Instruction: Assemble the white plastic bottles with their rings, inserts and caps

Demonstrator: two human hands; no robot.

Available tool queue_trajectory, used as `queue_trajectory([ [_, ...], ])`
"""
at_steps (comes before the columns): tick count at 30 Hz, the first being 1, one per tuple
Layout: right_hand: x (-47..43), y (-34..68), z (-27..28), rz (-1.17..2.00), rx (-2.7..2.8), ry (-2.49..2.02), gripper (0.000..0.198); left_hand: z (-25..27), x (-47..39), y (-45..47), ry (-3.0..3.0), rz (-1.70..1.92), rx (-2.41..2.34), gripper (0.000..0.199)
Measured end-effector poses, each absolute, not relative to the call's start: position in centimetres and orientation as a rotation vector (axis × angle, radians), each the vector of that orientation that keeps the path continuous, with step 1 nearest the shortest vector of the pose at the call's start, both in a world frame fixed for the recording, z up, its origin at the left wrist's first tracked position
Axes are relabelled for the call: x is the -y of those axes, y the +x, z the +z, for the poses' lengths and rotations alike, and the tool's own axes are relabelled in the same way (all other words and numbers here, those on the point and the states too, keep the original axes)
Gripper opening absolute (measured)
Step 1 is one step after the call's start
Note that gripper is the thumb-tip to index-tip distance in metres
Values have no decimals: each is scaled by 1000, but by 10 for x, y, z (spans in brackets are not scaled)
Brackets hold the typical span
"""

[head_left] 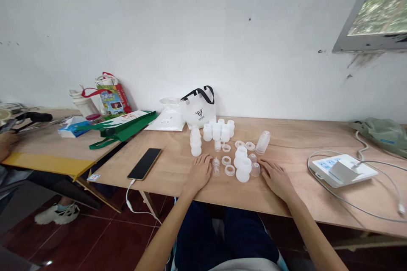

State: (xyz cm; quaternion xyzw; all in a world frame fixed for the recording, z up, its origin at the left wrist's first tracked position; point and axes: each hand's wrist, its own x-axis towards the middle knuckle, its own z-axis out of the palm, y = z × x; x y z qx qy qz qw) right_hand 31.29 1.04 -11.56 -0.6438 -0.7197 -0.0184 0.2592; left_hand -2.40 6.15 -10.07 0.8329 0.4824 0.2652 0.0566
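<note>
My left hand [199, 172] lies flat on the wooden table, fingers stretched out, holding nothing. Its fingertips are near small clear nipple-like pieces [216, 162] and a white bottle [196, 149]. On the other side, my right hand [275, 176] also rests palm down and open, beside clear domed caps [255, 169]. Between the hands stand frosted white baby-bottle bodies [243, 170], with white collar rings [229, 170] lying next to them. Several more frosted bottles [225, 132] are grouped farther back. A tall clear cover [263, 142] leans at the right of the group.
A phone [144, 164] on a cable lies left. Behind are a white tote bag [199, 110] and a plastic packet [167, 117]. A power strip [345, 170] with looping cables and a grey-green cloth bag [386, 135] lie right. Another person's hand [8, 142] shows far left.
</note>
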Motion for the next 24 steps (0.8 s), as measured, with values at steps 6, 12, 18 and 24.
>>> queue_trajectory([
  [6,-9,309,-107,68,1902,-1722,43,-101,-62,-24,2531,792,-1461,31],
  [12,9,296,-73,204,1361,-1379,41,-99,-60,-25,2546,773,-1460,31],
  [18,31,275,-49,1231,1797,-1159,46,-99,-60,-24,2545,793,-1458,29],
  [24,29,251,-53,1443,1809,-1342,55,-90,-56,-21,2446,800,-1502,23],
])
